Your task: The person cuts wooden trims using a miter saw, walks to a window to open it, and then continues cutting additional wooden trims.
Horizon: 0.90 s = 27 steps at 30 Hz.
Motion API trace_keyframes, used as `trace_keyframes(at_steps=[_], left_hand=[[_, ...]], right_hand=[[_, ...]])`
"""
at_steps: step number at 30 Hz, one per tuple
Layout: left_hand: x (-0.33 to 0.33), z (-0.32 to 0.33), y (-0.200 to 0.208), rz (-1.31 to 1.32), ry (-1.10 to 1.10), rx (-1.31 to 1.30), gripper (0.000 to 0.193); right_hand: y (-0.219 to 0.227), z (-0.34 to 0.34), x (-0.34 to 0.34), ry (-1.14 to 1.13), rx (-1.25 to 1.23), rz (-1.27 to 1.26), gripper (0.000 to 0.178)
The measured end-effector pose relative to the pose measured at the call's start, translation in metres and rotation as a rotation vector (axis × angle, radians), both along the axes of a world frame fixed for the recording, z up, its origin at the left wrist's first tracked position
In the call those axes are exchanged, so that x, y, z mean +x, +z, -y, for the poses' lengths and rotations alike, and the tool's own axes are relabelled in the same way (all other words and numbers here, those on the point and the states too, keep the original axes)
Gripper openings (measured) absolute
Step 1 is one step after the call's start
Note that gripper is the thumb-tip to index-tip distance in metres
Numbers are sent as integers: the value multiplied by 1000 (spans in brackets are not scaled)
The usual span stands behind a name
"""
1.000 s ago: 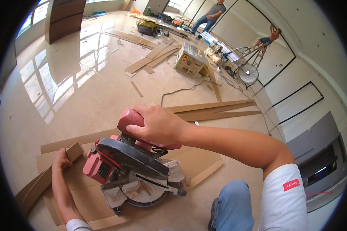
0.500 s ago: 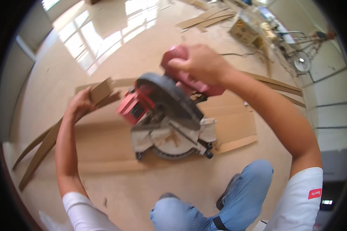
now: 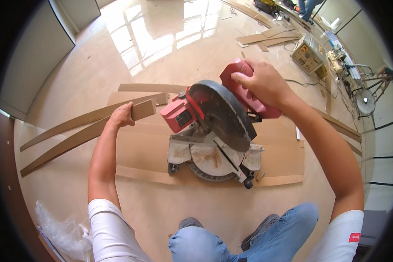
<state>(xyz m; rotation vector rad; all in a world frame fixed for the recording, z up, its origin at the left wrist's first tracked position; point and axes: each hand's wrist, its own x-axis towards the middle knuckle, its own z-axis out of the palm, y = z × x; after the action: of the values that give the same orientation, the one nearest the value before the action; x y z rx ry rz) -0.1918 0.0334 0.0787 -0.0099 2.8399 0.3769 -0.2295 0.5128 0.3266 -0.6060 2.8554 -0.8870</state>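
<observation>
In front of me a mitre saw (image 3: 222, 114) with a dark round blade guard, a red motor housing and a dusty grey base stands on flattened cardboard (image 3: 137, 150). My right hand (image 3: 266, 83) is wrapped round its red handle (image 3: 242, 89), and the saw head is raised above the base. On the left, my left hand (image 3: 122, 115) grips a long brown wooden strip (image 3: 74, 144) close to its right end, which stops short of the saw. Behind it, apart at the left, lies a second strip (image 3: 83, 114). A small wood offcut (image 3: 215, 158) rests on the saw's round table.
Cut boards (image 3: 273, 37) lie on the floor at the far right, beside a boxy machine (image 3: 308, 54) with a cable. More strips (image 3: 340, 124) extend past my right arm. A clear plastic bag (image 3: 63, 231) lies at the near left. Another person's legs (image 3: 309, 8) show at the far edge.
The view has swung, so the saw appears further right. The strip in my left hand has turned and come apart from the other strip. My right hand still holds the handle.
</observation>
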Motion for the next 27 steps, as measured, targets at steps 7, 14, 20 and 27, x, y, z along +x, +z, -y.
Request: trace_keyframes(at_steps=[7,14,20,27], left_hand=[[-60,6,-134,-122,60,78,95],[-88,30,-240,-190,-38,6,88],[-105,17,-225,-203,-65,-14,86],[-106,5,-234,-221,-99,-25,85]], right_hand=[[-1,5,-14,157,47,-4,33],[2,-10,-4,-29,-26,39,41],[6,-7,-4,-30,-42,29,43],[10,-3,-5,-31,-79,31,41]])
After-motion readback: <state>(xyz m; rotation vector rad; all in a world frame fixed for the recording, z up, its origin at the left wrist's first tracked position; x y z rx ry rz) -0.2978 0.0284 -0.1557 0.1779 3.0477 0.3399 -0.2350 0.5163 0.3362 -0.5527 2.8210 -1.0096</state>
